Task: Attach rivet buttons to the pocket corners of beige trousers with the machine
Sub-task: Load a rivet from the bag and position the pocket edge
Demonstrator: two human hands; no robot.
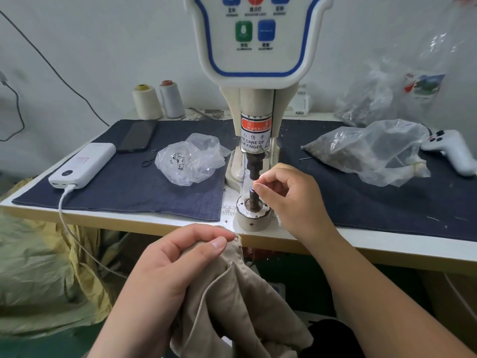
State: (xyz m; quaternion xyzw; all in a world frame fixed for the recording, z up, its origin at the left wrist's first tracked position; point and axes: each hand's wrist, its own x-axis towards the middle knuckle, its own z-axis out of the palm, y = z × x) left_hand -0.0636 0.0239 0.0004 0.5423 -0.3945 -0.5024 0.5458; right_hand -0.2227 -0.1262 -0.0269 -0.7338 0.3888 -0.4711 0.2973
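The beige trousers hang below the table's front edge. My left hand grips a pocket corner of them between thumb and fingers, just below the edge. The rivet machine stands at the table's middle, its punch above the round lower die. My right hand pinches a small dark rivet part at the die's post, right under the punch. The part itself is mostly hidden by my fingertips.
A clear bag of silver rivets lies left of the machine; a larger bag of dark parts lies right. A white power bank, phone, two thread cones and white handheld device also sit on the denim-covered table.
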